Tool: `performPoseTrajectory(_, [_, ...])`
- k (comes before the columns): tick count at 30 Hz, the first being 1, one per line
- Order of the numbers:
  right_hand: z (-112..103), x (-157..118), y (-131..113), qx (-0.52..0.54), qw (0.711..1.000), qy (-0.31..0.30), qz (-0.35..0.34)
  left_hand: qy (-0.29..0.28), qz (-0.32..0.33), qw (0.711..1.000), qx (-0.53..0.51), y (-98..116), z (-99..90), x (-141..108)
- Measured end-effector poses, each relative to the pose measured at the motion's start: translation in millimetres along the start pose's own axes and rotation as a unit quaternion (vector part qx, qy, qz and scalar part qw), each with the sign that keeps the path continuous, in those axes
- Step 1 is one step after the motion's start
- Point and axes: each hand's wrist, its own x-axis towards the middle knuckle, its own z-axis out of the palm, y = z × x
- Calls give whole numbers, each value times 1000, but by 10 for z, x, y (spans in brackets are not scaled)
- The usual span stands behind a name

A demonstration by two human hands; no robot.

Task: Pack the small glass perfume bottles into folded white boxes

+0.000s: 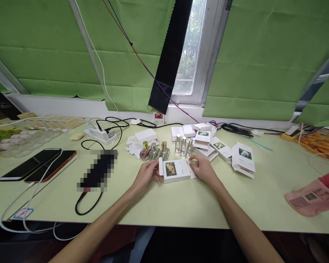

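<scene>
A small white box (181, 173) with a picture of yellow flowers lies in front of me, its flaps out at both ends. My left hand (147, 174) is closed on the left end, thumb by the raised flap and fingers curled below. At the other end, my right hand (204, 168) pinches near the right flap; its fingertips are partly hidden. Just behind the box stand rounded glass perfume bottles (154, 151) with gold and silver caps. Beside them are slim clear spray bottles (184, 146) with silver caps.
Opened white boxes (242, 159) are heaped behind and to the right, with folded white cartons (146, 137) at the left. Phones (30, 164), cables and a power strip (100, 134) occupy the left side. A pink pouch (309, 197) lies at right, near the table's front edge.
</scene>
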Motion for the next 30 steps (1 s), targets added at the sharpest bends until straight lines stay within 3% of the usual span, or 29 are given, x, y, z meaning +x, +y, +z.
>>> performPoseTrajectory(7, [13, -26, -44, 1, 1000, -7, -8, -56, 35, 993, 95, 15, -12, -51])
performPoseTrajectory(13, [-51, -85, -153, 5, 997, -80, -19, -42, 56, 984, 167, -15, -53, -23])
performPoseTrajectory(20, [-98, -72, -141, -46, 988, -146, -24, -72, 82, 963, 248, -112, -115, 42])
performPoseTrajectory(30, [-138, -109, -177, -63, 981, -174, -60, -60, 118, 950, 284, -259, -94, 155])
